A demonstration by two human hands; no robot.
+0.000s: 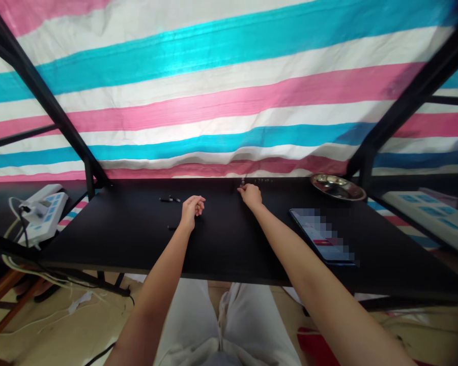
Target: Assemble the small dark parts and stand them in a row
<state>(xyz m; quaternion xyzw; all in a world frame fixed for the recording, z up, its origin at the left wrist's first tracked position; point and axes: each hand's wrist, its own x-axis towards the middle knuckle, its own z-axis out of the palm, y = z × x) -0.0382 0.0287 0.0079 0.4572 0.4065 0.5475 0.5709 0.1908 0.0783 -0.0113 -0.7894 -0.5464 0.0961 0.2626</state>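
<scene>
My left hand (192, 209) rests on the black table (229, 244) with its fingers curled into a loose fist; what it holds, if anything, I cannot make out. My right hand (249, 195) reaches farther back, its fingers pinched on a small dark thing (243, 182) near the table's far edge. A row of small dark pieces (263, 180) lies just right of that hand. Two small dark pieces (170, 199) lie left of my left hand, and another (171, 227) sits nearer the front.
A metal dish (338, 187) stands at the back right of the table. A phone (322, 236) lies face up at the right. A white power strip (41, 212) with cables sits on the left. Black frame bars rise on both sides before a striped tarp.
</scene>
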